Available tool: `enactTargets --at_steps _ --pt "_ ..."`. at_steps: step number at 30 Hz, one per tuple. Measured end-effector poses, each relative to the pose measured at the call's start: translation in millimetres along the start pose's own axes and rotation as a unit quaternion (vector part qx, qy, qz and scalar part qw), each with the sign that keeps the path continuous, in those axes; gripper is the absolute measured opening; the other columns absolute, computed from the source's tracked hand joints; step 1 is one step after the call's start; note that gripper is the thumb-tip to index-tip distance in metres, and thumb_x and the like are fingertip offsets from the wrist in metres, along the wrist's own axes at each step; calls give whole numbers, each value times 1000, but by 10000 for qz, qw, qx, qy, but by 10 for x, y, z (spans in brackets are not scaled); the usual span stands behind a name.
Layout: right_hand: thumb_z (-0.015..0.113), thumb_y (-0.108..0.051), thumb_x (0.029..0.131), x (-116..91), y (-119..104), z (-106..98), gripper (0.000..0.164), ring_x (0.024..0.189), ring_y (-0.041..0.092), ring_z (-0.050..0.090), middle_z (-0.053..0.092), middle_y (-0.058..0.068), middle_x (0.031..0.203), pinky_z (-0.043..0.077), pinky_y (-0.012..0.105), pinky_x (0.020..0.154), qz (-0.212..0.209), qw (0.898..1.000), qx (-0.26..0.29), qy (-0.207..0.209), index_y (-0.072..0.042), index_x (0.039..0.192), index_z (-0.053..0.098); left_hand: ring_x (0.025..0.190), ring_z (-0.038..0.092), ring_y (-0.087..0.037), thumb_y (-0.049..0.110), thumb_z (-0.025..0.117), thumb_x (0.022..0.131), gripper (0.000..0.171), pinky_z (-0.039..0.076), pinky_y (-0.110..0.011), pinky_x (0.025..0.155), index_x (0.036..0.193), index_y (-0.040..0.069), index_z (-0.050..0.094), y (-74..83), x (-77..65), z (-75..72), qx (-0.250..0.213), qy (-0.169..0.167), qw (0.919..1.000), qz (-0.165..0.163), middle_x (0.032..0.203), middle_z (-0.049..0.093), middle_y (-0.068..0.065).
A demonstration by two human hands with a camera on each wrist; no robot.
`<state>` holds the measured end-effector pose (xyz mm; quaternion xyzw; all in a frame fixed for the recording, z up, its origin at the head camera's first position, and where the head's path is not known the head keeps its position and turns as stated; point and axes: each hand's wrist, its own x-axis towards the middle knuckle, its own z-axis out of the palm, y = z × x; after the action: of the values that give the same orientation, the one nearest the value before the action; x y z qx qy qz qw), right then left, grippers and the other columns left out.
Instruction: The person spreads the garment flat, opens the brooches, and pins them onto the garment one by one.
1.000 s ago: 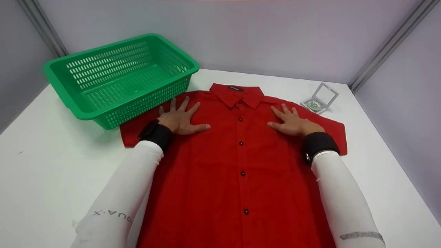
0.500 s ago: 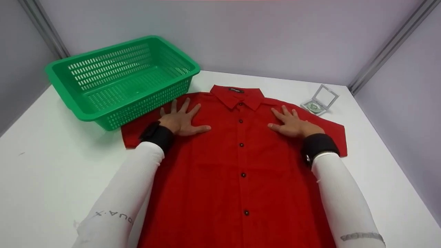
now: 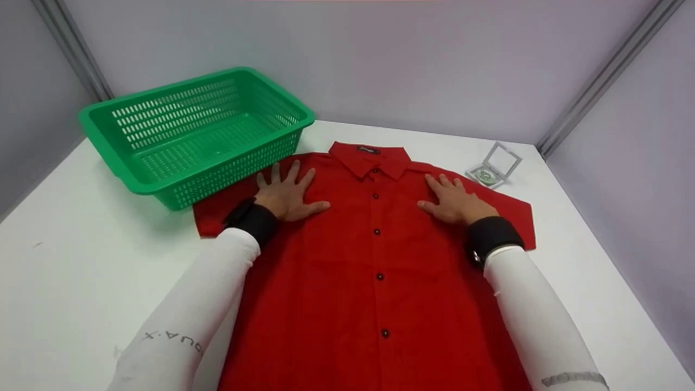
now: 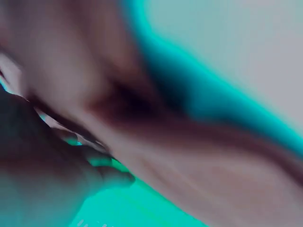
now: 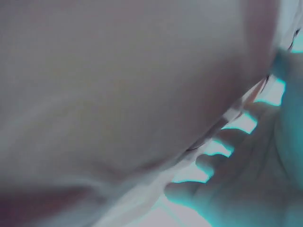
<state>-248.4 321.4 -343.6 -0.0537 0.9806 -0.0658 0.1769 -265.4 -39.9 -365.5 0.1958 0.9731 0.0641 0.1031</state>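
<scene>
A red short-sleeved button-up shirt (image 3: 336, 293) lies spread front up, its collar (image 3: 372, 157) pointing away from me. My left hand (image 3: 288, 195) rests on the shirt's left chest and shoulder area with fingers spread. On the opposite side, my right hand (image 3: 453, 201) rests near the right shoulder, fingers extended and thumb toward the button line. Neither hand grips the cloth. In the left wrist view, blurred fingers (image 4: 109, 177) show beside the fabric. The right wrist view shows fingers (image 5: 222, 142) stretched along the cloth, in washed-out colours.
A green perforated plastic basket (image 3: 233, 165) stands at the back left, overlapping the shirt's left sleeve in this view. Behind the right shoulder is a small transparent case (image 3: 491, 169) with its lid raised and a round green item inside. Pale walls (image 3: 380, 65) enclose the white table (image 3: 98, 304).
The head view has tilted a little, so the basket, shirt and case sit slightly lower in it. Both hands stay on the shirt; the right hand sits slightly further left in the picture.
</scene>
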Motion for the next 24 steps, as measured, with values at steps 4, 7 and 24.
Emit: enactTargets --at_steps 4,7,24 --pt "51 -42 99 -45 -102 -21 81 150 51 4 6 21 165 13 72 114 -127 9998 -80 145 -17 159 4 150 4 -53 63 41 96 84 11 -74 115 159 16 11 138 -18 -59 34 8 9995 301 166 6 -19" --pt "53 -39 99 -118 -176 -65 82 151 48 5 6 18 166 16 68 117 -287 9994 20 186 -19 159 1 151 2 -50 60 42 97 81 10 -71 116 159 17 13 272 -90 -142 -69 -89 9978 653 167 4 -16" --pt "55 -38 98 -486 -362 50 79 153 41 7 10 15 166 14 60 122 -68 9995 130 -286 -18 159 11 149 29 -34 55 54 95 70 29 -57 118 152 17 38 642 -1199 65 83 -738 9698 2323 161 31 -10"
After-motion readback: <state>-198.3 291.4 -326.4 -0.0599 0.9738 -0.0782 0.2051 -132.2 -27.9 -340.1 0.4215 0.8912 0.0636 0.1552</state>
